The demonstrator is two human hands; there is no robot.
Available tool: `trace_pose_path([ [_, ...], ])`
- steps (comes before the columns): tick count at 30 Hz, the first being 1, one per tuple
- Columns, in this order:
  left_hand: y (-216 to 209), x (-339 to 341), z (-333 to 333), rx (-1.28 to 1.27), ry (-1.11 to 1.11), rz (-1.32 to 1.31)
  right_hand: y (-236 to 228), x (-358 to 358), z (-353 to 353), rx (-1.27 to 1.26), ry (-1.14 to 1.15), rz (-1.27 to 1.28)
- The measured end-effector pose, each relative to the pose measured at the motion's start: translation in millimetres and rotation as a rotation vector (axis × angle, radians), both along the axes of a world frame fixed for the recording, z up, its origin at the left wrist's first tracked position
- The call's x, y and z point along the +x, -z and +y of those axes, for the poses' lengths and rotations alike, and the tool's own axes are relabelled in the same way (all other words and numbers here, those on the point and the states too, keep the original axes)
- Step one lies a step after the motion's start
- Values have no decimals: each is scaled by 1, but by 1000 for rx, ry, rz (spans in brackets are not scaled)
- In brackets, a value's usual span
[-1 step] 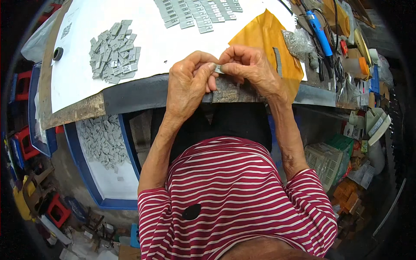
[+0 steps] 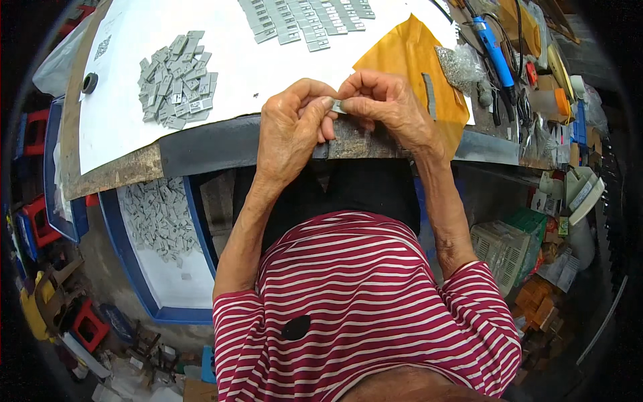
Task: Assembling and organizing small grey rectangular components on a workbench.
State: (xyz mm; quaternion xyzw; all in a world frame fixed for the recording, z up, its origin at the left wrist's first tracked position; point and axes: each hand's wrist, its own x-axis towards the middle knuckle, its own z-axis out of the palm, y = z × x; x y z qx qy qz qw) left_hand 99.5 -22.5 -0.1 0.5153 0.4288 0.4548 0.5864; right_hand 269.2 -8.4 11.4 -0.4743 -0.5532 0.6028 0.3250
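Observation:
Between my two hands, just above the table's near edge, is a small grey rectangular piece. My left hand pinches one end of it with thumb and fingers, and my right hand pinches the other end. Fingertips cover most of the piece. To the left, a loose heap of similar grey pieces lies on the white sheet. Farther off, more grey pieces are laid in overlapping rows.
Orange-brown paper lies by my right hand with a dark grey strip on it. A blue electric screwdriver and a bag of small metal parts are at the right. A blue tray of grey pieces sits below the table, left.

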Motion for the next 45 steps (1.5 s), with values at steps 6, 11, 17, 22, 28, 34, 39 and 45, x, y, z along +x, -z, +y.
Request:
trace_pose_path([
  [6, -1, 0, 1, -26, 2, -35, 3, -5, -2, -19, 50, 86],
  [11, -1, 0, 0, -23, 2, -17, 0, -4, -1, -44, 42, 85],
  [17, -11, -5, 2, 189, 67, 265, -5, -1, 2, -21, 64, 80],
  [22, -4, -6, 3, 423, 6, 392, -8, -3, 2, -15, 70, 82],
  [28, -3, -7, 4, 437, 1, 415, -5, 0, 0, 17, 79, 130],
  [34, -6, -10, 5, 403, 16, 394, -6, -2, -1, -8, 82, 149],
  [39, -7, -11, 6, 422, 17, 398, -9, -3, 0, 31, 77, 76],
  [45, -7, -11, 5, 450, 25, 419, -12, -4, 0, 88, 50, 47],
])
